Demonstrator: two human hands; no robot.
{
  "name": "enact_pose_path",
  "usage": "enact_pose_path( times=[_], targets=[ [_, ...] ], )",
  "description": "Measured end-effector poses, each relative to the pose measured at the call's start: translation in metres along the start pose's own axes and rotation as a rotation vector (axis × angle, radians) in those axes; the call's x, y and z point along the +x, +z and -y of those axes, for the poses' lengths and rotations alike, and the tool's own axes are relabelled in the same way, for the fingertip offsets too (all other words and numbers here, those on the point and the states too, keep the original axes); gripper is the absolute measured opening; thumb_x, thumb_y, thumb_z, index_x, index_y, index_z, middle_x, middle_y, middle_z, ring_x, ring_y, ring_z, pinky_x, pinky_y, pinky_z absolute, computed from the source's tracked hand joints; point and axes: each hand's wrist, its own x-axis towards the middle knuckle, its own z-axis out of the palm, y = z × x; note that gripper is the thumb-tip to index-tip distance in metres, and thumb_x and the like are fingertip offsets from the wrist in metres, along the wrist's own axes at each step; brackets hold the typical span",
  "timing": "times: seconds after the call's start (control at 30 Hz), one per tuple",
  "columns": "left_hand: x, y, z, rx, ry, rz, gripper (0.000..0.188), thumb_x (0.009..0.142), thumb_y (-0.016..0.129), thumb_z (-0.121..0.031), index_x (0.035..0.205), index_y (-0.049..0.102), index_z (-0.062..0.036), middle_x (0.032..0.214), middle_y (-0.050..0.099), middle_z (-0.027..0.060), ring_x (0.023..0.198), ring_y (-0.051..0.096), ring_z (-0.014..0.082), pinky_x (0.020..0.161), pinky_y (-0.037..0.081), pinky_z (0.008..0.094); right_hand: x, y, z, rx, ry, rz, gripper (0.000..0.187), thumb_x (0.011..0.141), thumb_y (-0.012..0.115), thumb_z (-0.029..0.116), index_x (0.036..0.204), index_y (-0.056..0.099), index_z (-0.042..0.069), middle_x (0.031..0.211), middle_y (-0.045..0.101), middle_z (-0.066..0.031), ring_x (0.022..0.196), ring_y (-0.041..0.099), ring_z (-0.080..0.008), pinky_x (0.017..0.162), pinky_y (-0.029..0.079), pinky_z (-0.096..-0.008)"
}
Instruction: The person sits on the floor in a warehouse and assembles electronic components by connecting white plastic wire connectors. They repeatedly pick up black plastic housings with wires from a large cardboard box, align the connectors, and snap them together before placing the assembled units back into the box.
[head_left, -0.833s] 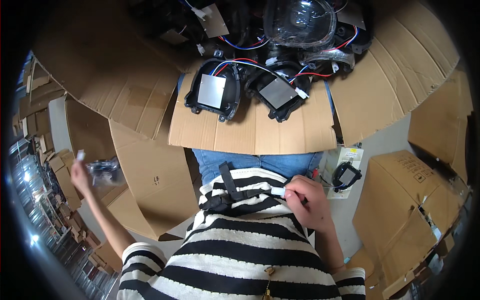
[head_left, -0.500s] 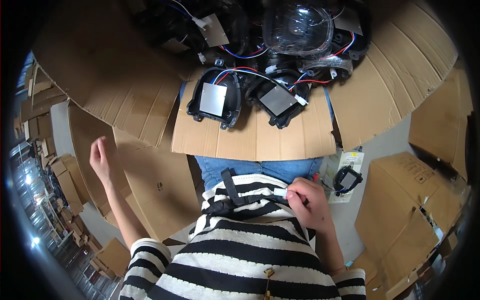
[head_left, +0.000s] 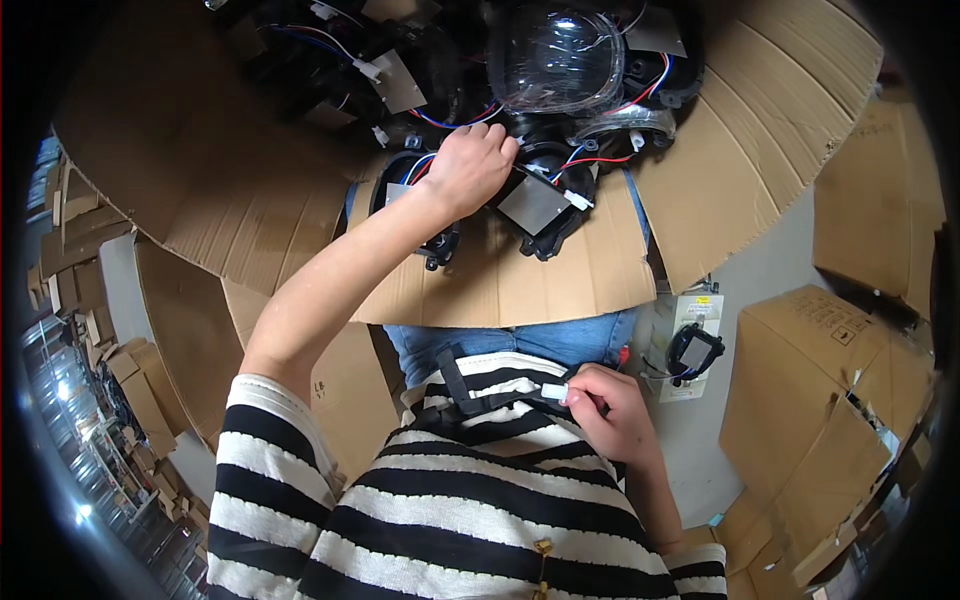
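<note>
My left hand [head_left: 472, 168] reaches over the near left lamp unit [head_left: 440, 245], a black housing with a silver plate and red, white and blue wires. Its fingers are curled down by the wires, and what they grip is hidden. Beside it lies a second black lamp unit [head_left: 535, 205] with a silver plate and a white plug [head_left: 578, 200]. At my waist my right hand [head_left: 612, 410] is closed, pinching a small white rectangular piece [head_left: 554, 391] between thumb and fingers.
The lamp units lie in a large open carton [head_left: 500, 290], its near flap across my lap. Behind them are several more units and a film-wrapped clear lens [head_left: 556, 60]. Another black unit [head_left: 694, 350] sits low at right, near closed cartons [head_left: 800, 370].
My left hand has swung from the left side up and inward onto the near left lamp unit. My right hand stays at the waist with the white piece.
</note>
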Motion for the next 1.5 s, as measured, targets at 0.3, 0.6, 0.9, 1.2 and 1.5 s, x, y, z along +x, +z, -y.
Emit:
enact_pose_path(
  times=[0.3, 0.6, 0.9, 1.2, 1.5],
  targets=[
    [-0.008, -0.050, 0.027, -0.618, -0.083, 0.153, 0.014, 0.080, 0.052, -0.014, 0.079, 0.055, 0.0002, 0.066, 0.049, 0.0085, 0.068, 0.051, 0.0163, 0.063, 0.040, 0.0294, 0.005, -0.001, 0.002, -0.011, -0.022, 0.001, 0.003, 0.073, 0.051, 0.000, 0.071, 0.052, -0.002, 0.063, 0.052, -0.0090, 0.053, 0.048, -0.0163, 0.050, 0.038, -0.0254],
    [-0.176, -0.120, -0.011, -1.464, -0.529, 0.177, 0.033, 0.090, 0.035, -0.015, 0.117, 0.046, -0.0002, 0.072, 0.047, 0.0016, 0.061, 0.043, 0.0107, 0.058, 0.039, 0.0230, 0.015, 0.006, 0.017, -0.047, -0.023, 0.105, 0.003, 0.073, 0.051, 0.001, 0.072, 0.052, -0.001, 0.064, 0.052, -0.0092, 0.054, 0.050, -0.0175, 0.050, 0.039, -0.0255],
    [-0.242, -0.068, -0.091, -2.012, -0.635, 0.275, 0.025, 0.082, 0.054, -0.014, 0.096, 0.060, 0.0060, 0.069, 0.057, 0.0059, 0.059, 0.050, 0.0109, 0.058, 0.042, 0.0240, 0.026, 0.048, 0.019, -0.112, -0.097, 0.367, 0.003, 0.073, 0.054, 0.002, 0.073, 0.051, 0.001, 0.063, 0.051, -0.0097, 0.056, 0.051, -0.0233, 0.053, 0.040, -0.0299],
    [-0.233, -0.063, -0.079, -1.974, -0.341, 0.236, 0.023, 0.081, 0.054, -0.017, 0.085, 0.060, 0.0046, 0.071, 0.059, 0.0127, 0.059, 0.054, 0.0201, 0.055, 0.041, 0.0301, 0.028, 0.060, 0.020, -0.091, -0.162, 0.342, 0.004, 0.072, 0.055, 0.002, 0.071, 0.051, 0.001, 0.061, 0.050, -0.0093, 0.054, 0.049, -0.0234, 0.051, 0.039, -0.0313],
    [-0.214, -0.068, -0.076, -2.022, -0.220, 0.341, 0.017, 0.085, 0.051, -0.013, 0.085, 0.060, 0.0020, 0.076, 0.061, 0.0068, 0.067, 0.053, 0.0142, 0.063, 0.041, 0.0257, 0.026, 0.063, 0.017, -0.303, -0.411, 0.178, 0.005, 0.068, 0.056, 0.000, 0.067, 0.051, 0.001, 0.058, 0.045, -0.0082, 0.052, 0.045, -0.0230, 0.047, 0.037, -0.0314]
  ],
)
